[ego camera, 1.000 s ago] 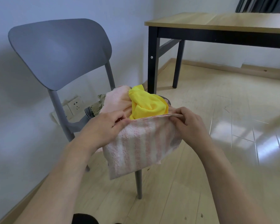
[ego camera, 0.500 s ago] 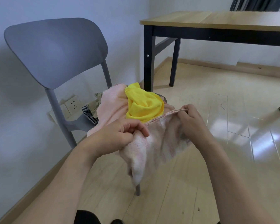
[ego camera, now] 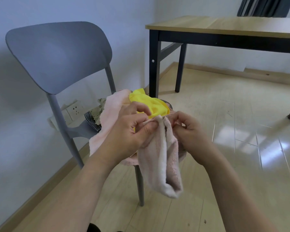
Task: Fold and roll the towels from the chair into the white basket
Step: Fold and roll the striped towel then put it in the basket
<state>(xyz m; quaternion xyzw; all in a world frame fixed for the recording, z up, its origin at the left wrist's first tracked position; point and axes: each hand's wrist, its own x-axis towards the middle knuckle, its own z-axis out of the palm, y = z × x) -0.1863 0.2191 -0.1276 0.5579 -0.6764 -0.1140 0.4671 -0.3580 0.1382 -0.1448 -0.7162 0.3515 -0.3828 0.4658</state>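
Both hands pinch the top edge of a pink towel (ego camera: 159,158) in front of the chair (ego camera: 60,56): left hand (ego camera: 131,131) and right hand (ego camera: 189,129) close together, fingers curled on the cloth, which hangs folded in half lengthwise below them. Chair seat: pale pink towel (ego camera: 110,111), yellow towel (ego camera: 149,104) on top, patterned cloth (ego camera: 97,111) and striped cloth (ego camera: 92,121) toward the backrest. Worktop (ego camera: 224,25) stands right of the chair. Wall socket (ego camera: 74,108) behind the chair.

Wooden table (ego camera: 224,25), wall socket (ego camera: 74,108)
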